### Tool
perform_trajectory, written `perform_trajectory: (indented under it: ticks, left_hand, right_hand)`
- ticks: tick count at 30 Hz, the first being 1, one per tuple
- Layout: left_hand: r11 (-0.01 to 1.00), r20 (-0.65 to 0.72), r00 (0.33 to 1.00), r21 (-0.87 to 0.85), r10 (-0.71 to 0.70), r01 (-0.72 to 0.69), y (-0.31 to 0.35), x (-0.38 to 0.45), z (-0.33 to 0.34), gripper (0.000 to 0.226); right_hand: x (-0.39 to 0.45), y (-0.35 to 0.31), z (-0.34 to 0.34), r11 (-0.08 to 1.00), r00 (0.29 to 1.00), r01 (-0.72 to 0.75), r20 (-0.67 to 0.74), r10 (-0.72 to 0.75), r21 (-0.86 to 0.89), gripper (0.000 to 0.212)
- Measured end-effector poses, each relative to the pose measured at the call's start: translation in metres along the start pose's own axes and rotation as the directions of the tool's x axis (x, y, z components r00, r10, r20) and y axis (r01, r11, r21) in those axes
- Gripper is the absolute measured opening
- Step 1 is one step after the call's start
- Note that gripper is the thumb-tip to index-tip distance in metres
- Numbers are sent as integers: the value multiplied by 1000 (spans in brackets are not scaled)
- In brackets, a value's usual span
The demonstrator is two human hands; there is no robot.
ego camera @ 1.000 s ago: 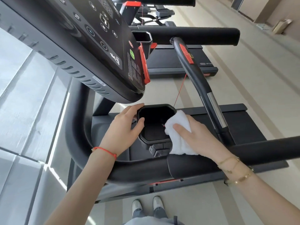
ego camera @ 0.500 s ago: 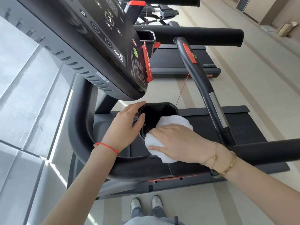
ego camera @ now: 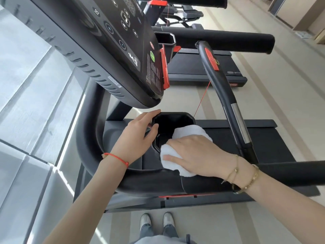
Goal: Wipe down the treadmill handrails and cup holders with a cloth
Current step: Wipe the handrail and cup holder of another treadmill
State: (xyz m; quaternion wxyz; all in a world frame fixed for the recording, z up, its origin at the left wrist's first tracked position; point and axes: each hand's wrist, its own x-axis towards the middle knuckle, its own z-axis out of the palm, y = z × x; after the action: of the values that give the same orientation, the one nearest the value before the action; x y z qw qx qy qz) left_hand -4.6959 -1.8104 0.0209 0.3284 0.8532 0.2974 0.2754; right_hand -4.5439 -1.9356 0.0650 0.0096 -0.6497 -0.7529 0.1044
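The cup holder (ego camera: 173, 120), set below the console (ego camera: 112, 50), is steadied at its left rim by the left hand (ego camera: 136, 138), fingers curled over the edge and thumb hooked inside. A white cloth (ego camera: 189, 132) is pressed against the holder's right rim by the right hand (ego camera: 195, 154), palm down, fingers spread flat. Both forearms are extended over the curved handrail (ego camera: 140, 178).

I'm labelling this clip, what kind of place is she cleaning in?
Most likely a gym: the treadmill console overhead, its black cup holder, and a second treadmill alongside on the pale floor.
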Motion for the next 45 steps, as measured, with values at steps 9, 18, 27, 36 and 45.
perform_trajectory:
  ticks: [9, 18, 27, 36, 45]
  left_hand:
    - [999, -21, 1000, 37, 15, -14, 0, -1, 1, 42]
    - [990, -22, 1000, 141, 10, -7, 10, -6, 0, 44]
    - [969, -54, 996, 231, -78, 88, 26, -15, 7, 47]
    - [974, -80, 992, 193, -102, 115, 26, -17, 12, 47]
    - [972, -91, 991, 206, -94, 111, 27, -16, 12, 46]
  right_hand:
    - [2, -21, 12, 997, 984, -77, -160, 81, 31, 37]
    - [-43, 0, 4, 923, 969, -177, -106, 225, 343, 36]
    - [-49, -8, 19, 840, 854, -330, -243, 460, 432, 57]
    - [3, 31, 10, 814, 852, -329, -222, 475, 480, 43]
    - [-22, 49, -14, 825, 597, -334, -575, 559, 456, 39]
